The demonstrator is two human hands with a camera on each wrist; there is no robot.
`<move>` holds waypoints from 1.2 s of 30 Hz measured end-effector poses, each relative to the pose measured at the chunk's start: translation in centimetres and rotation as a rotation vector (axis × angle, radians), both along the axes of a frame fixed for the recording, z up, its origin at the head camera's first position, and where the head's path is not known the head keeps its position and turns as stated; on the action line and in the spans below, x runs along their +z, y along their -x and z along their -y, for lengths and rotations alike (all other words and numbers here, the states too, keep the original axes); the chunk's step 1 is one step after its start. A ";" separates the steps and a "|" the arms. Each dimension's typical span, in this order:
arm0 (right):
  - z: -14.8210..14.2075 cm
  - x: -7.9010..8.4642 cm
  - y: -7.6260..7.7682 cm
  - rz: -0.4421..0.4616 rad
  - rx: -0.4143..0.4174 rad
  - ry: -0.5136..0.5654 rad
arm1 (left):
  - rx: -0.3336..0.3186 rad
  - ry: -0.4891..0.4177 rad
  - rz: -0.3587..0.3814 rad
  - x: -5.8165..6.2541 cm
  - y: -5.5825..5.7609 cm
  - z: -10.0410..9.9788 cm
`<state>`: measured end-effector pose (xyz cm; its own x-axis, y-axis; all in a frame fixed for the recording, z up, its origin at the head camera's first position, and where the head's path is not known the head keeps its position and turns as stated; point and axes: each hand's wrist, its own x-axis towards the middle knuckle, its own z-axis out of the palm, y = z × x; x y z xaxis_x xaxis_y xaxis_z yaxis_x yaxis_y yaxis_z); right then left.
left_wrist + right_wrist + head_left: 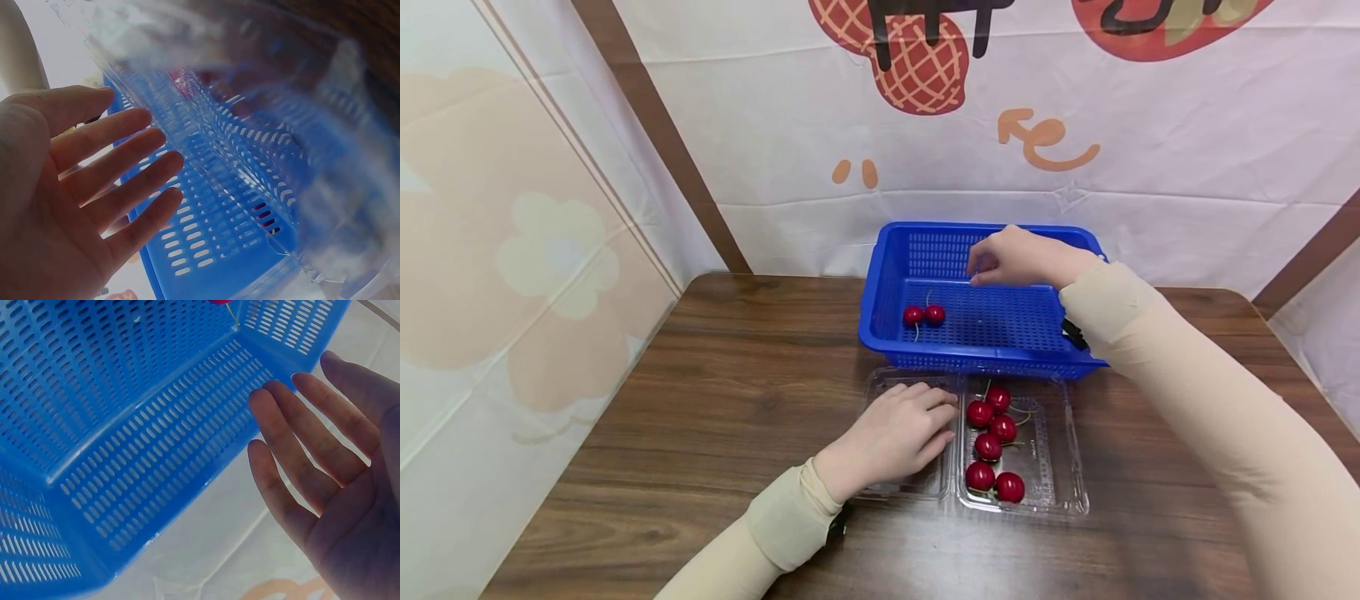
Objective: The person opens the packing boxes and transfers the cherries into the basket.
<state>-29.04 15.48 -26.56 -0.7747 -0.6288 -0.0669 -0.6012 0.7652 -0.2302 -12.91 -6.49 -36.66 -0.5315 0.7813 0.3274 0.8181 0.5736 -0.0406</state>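
Note:
My left hand (904, 433) lies over the left half of a clear plastic clamshell box (1078, 492), fingers loosely spread near its middle fold. In the left wrist view those fingers (134, 172) hold nothing. Several red cherries with stems, among them a front one (1010, 487), lie in the box's right half. My right hand (1018, 257) hovers above the blue plastic basket (872, 312), its fingers (275, 419) relaxed and holding nothing in the right wrist view. Inside the basket, two cherries (934, 315) lie side by side toward the left.
The basket stands at the back of a brown wooden table (722, 400), just behind the clamshell box. A white printed cloth (775, 117) hangs behind the table, and another patterned cloth (512, 250) hangs at the left.

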 end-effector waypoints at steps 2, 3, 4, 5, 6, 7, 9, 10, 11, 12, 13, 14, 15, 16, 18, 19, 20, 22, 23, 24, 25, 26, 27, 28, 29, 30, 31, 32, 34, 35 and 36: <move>-0.3 0.1 -0.2 -0.018 0.011 0.003 | -0.001 -0.001 -0.002 -0.1 0.0 0.0; -0.4 0.2 -0.4 -0.026 0.013 0.001 | -0.002 -0.001 -0.004 -0.1 0.0 0.0; -0.5 0.3 -0.5 -0.035 0.020 0.002 | -0.001 -0.002 -0.005 -0.1 0.1 0.0; -0.6 0.4 -0.6 -0.042 0.023 0.003 | -0.001 -0.003 -0.007 -0.1 0.1 0.0; -0.6 0.6 -0.8 -0.047 0.023 0.003 | -0.001 -0.004 -0.009 -0.2 0.1 0.0; -0.7 0.7 -1.0 -0.054 0.024 0.002 | -0.001 -0.004 -0.010 -0.2 0.1 0.0; -0.9 0.9 -1.3 -0.061 0.026 0.001 | -0.002 -0.005 -0.011 -0.2 0.2 0.0; -0.9 0.9 -1.5 -0.063 0.027 0.000 | -0.002 -0.005 -0.011 -0.1 0.2 0.0; -1.0 1.0 -1.7 -0.065 0.029 0.002 | -0.002 -0.005 -0.010 -0.1 0.2 -0.1; -1.1 1.0 -2.0 -0.072 0.035 0.001 | -0.002 -0.005 -0.009 -0.1 0.2 -0.1; -1.2 1.1 -2.2 -0.080 0.044 0.003 | -0.002 -0.004 -0.009 -0.1 0.2 -0.1; -1.3 1.2 -2.4 -0.086 0.049 0.004 | -0.001 -0.003 -0.010 -0.2 0.2 -0.1; -1.3 1.2 -2.7 -0.092 0.055 0.005 | 0.000 -0.003 -0.011 -0.2 0.2 -0.1; -1.4 1.3 -2.9 -0.100 0.060 0.005 | 0.000 -0.005 -0.012 -0.2 0.2 -0.1; -1.4 1.4 -3.3 -0.112 0.067 0.006 | 0.001 -0.008 -0.014 -0.2 0.3 -0.1; -1.4 1.5 -3.5 -0.115 0.069 0.008 | 0.000 -0.009 -0.014 -0.3 0.3 -0.1; -1.4 1.5 -3.7 -0.118 0.068 0.004 | 0.000 -0.011 -0.014 -0.3 0.3 -0.1; -1.5 1.6 -4.2 -0.121 0.071 0.001 | -0.001 -0.013 -0.012 -0.3 0.3 -0.1; -1.5 1.7 -4.4 -0.124 0.074 0.000 | -0.002 -0.013 -0.010 -0.3 0.3 -0.1; -1.6 1.7 -4.6 -0.130 0.077 -0.001 | -0.002 -0.014 -0.008 -0.3 0.3 -0.1; -1.6 1.7 -4.8 -0.135 0.082 0.000 | -0.002 -0.014 -0.006 -0.3 0.3 -0.1; -1.7 1.7 -5.1 -0.139 0.085 0.000 | -0.002 -0.014 -0.005 -0.3 0.3 -0.1; -1.7 1.8 -5.3 -0.141 0.093 0.005 | -0.002 -0.014 -0.003 -0.3 0.3 -0.1; -1.8 1.8 -5.5 -0.147 0.097 0.006 | -0.002 -0.014 -0.002 -0.4 0.4 -0.1; -1.9 1.7 -5.7 -0.148 0.098 0.010 | -0.003 -0.015 0.000 -0.4 0.4 -0.1; -2.0 1.7 -5.9 -0.151 0.099 0.012 | -0.003 -0.015 0.001 -0.4 0.4 -0.1; -2.1 1.7 -6.1 -0.151 0.098 0.013 | -0.004 -0.015 0.001 -0.4 0.4 -0.1; -2.2 1.7 -6.3 -0.151 0.098 0.013 | -0.005 -0.016 0.001 -0.4 0.4 -0.1; -2.4 1.5 -6.6 -0.152 0.095 0.012 | -0.006 -0.017 0.002 -0.4 0.4 -0.1; -2.5 1.5 -6.7 -0.154 0.093 0.011 | -0.006 -0.018 0.002 -0.4 0.3 -0.1; -2.6 1.4 -6.9 -0.157 0.095 0.011 | -0.007 -0.018 0.002 -0.4 0.3 -0.1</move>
<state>-22.17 18.11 -25.14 -0.7124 -0.6994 0.0576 -0.6996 0.7015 -0.1361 -13.26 -6.39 -37.01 -0.5269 0.7789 0.3401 0.8221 0.5686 -0.0288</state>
